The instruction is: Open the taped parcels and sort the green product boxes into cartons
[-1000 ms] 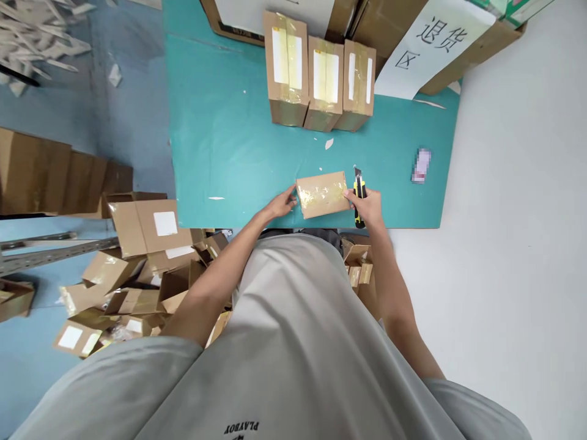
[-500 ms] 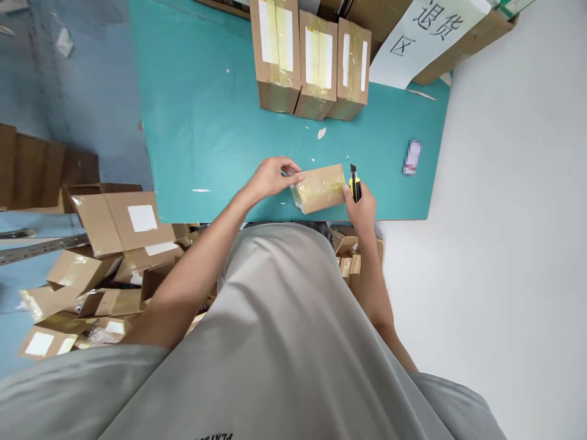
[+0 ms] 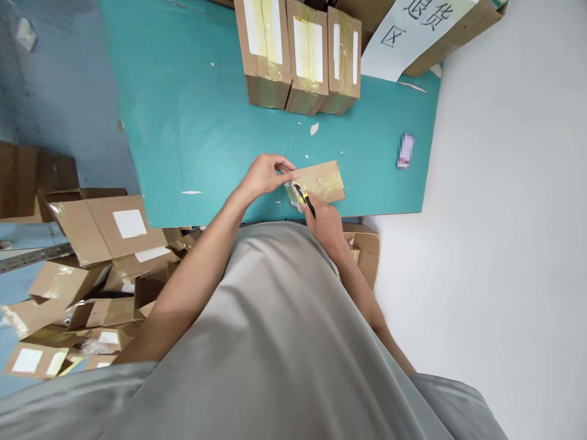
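A small taped cardboard box rests on the teal table near its front edge. My left hand grips the far left corner of the box, thumb on top and fingers at its far side. In my right hand is a yellow and black utility knife, held over the left end of the box. Its blade tip is at the tape close to my left thumb; whether it has cut in, I cannot tell.
Three taped cardboard boxes stand at the table's back, beside a paper sign. A blurred pale item lies to the right. Paper scraps dot the teal table. Opened cartons are heaped on the floor at left.
My right hand has moved left with the utility knife, from the box's right end to its left end. My left hand keeps its hold. The whole view has shifted slightly.
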`<state>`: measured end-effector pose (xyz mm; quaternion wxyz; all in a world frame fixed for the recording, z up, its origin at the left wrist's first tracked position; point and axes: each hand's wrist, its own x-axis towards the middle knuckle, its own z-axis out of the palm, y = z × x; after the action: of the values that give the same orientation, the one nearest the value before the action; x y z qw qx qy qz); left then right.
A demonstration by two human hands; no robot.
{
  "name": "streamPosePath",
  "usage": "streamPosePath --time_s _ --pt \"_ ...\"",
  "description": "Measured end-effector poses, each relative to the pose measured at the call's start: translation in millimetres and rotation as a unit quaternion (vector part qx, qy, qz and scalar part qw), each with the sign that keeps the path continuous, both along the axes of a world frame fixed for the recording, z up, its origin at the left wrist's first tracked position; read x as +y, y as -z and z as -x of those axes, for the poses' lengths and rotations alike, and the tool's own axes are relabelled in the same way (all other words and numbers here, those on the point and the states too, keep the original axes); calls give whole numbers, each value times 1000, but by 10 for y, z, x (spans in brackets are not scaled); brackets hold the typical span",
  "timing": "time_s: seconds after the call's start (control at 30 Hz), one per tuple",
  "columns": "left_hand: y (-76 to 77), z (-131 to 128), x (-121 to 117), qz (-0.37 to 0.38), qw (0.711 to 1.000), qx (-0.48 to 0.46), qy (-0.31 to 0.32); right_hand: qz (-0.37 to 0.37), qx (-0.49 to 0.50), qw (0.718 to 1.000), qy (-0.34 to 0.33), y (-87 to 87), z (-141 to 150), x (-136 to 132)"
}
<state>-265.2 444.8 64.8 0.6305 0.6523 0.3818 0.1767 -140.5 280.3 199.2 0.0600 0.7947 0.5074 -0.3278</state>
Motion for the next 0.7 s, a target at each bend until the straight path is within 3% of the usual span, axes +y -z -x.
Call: streamPosePath --time_s 0.4,0.7 --pt "21 17 -9 -12 1000 11 -14 66 -47 997 -5 -157 240 313" --pt "-8 -1 -124 -11 998 44 -50 102 -57 993 -29 -276 252 131"
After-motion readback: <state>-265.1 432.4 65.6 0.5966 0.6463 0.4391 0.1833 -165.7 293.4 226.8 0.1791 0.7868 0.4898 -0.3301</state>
